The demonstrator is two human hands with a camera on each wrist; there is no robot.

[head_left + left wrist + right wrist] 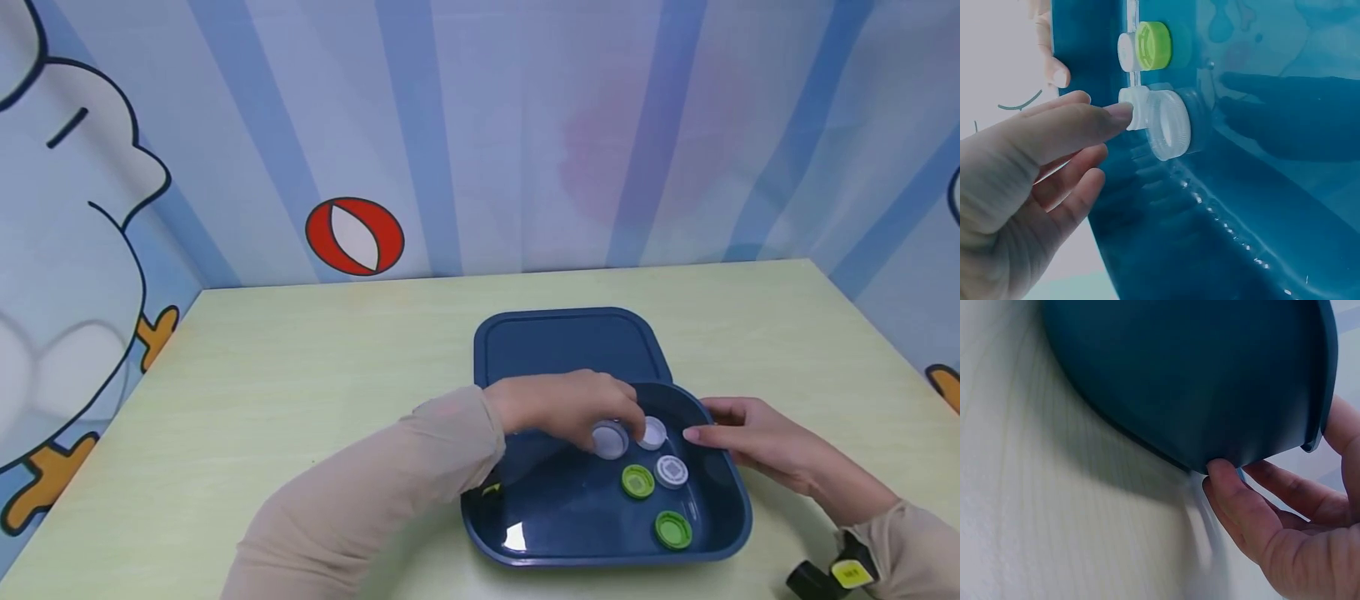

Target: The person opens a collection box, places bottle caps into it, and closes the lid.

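Note:
My left hand [573,408] reaches into a dark blue box [570,533], fingers bent downward around a clear bottle cap [610,440] and a white bottle cap [653,433]. In the left wrist view, the thumb tip overlaps a white cap [1139,107] beside the clear cap [1169,125]; no cap is seen pinched, and contact is unclear. My right hand [765,442] grips the box's right side, thumb over the rim. From the right wrist view, its fingers [1241,506] support the outer wall [1179,375]. Also inside lie another white cap [671,472], a green cap [637,482] and a second green cap [672,530].
A flat dark blue lid [562,342] lies behind the box, partly covered by it. Both are on a pale wood-grain table [337,358]. A blue striped backdrop [487,133] with cartoon prints stands along the table's back and sides.

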